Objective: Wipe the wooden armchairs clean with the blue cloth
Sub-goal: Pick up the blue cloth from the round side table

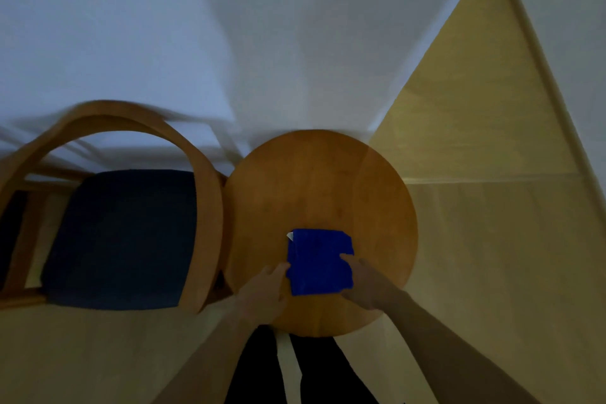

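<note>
A folded, bright blue square cloth lies flat on the near part of a round, honey-coloured wooden worktop, a small white tag showing at its far left corner. Both hands are at the cloth: the left hand has its fingertips touching the cloth's left edge, fingers fairly straight and not curled round anything, while the right hand rests its fingers on the cloth's right edge, with part of the fabric seeming to sit under them; whether the thumb is tucked beneath in a pinch cannot be told in the dim, soft picture. Just to the left of the worktop, its curved frame touching or nearly touching the rim, stands a wooden armchair with bent, arched arms and a dark navy padded seat. Only this one chair is in view. By the look of it, the wiping has not yet reached the chair; the step in hand appears to be taking up or arranging the cloth. The next move likely calls for a firm grip on the cloth with one hand, lifting it off the worktop, and carrying it left to the arched wooden arm, keeping the fold together so a flat face meets the wood.
</note>
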{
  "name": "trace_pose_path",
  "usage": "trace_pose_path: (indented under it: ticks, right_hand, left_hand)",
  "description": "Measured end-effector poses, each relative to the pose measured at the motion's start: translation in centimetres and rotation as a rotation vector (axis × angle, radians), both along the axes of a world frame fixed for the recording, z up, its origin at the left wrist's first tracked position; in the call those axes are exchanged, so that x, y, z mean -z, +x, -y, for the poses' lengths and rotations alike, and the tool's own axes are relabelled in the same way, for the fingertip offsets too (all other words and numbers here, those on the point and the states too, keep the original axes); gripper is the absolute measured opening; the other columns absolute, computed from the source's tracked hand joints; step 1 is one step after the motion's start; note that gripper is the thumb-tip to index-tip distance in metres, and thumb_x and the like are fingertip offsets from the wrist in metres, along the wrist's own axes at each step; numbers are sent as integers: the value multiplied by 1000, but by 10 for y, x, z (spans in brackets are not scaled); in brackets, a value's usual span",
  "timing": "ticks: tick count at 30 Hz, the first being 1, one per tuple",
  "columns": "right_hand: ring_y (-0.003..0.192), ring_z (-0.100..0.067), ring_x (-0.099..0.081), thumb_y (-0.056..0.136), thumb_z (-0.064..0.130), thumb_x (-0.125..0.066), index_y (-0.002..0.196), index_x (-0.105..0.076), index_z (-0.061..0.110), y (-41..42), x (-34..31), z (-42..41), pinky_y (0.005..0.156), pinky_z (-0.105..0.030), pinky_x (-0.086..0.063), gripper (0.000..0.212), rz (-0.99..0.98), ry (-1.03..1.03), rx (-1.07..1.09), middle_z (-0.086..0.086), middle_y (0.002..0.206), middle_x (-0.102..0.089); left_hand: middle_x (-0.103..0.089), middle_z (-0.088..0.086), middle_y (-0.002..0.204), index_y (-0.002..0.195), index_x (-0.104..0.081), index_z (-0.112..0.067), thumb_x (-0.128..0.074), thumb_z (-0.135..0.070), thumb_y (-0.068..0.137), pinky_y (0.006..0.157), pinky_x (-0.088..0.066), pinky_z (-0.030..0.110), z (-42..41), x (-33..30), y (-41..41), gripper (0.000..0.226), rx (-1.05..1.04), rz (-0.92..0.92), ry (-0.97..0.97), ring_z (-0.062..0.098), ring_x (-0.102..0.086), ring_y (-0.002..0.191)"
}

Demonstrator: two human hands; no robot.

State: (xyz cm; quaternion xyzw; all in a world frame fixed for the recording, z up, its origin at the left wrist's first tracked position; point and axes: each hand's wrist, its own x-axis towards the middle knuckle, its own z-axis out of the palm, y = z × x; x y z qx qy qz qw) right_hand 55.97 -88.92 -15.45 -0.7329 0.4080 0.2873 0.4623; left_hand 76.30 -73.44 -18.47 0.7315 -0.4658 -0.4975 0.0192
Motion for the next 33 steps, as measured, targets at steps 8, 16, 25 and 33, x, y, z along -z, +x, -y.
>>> trace_pose_path:
  ticks: [8, 16, 25, 33]
  right_hand:
    - [147, -28, -21, 87, 25, -75, 153, -8, 14, 23, 99, -6, 110, -3, -10, 94, 88, 30, 252, -9, 158, -21]
    - [124, -19, -30, 83, 28, -76, 149, -27, 32, 16, 134, -6, 97, -29, -38, 83, 44, -34, 551, -5, 147, -18]
    - [111, -21, -60, 81, 26, -81, 139, -35, 13, 7, 145, 19, 89, -41, -57, 75, 56, 237, 946, -4, 128, -55]
    - [109, -24, -63, 83, 27, -79, 130, -46, 26, 24, 117, 24, 89, -49, -57, 57, 158, 425, 1039, -2, 128, -57]
  left_hand:
    - [-24, 4, 156, 153, -6, -21, -62, -29, 90, 113, -29, 37, 38, 74, -11, 84, -250, -139, -86, 20, -33, 138]
    - [-48, 3, 127, 138, -31, -7, -74, -7, 79, 94, -48, 23, 47, 117, -21, 73, -538, -240, -3, 18, -52, 112]
    - [-59, -1, 103, 102, -58, -14, -77, -24, 80, 69, -50, 25, 70, 137, -20, 30, -925, -404, 241, 17, -58, 94]
    - [-60, 0, 113, 114, -51, -29, -65, -1, 82, 67, -55, 31, 76, 92, -3, 44, -1204, -685, 169, 20, -61, 100]
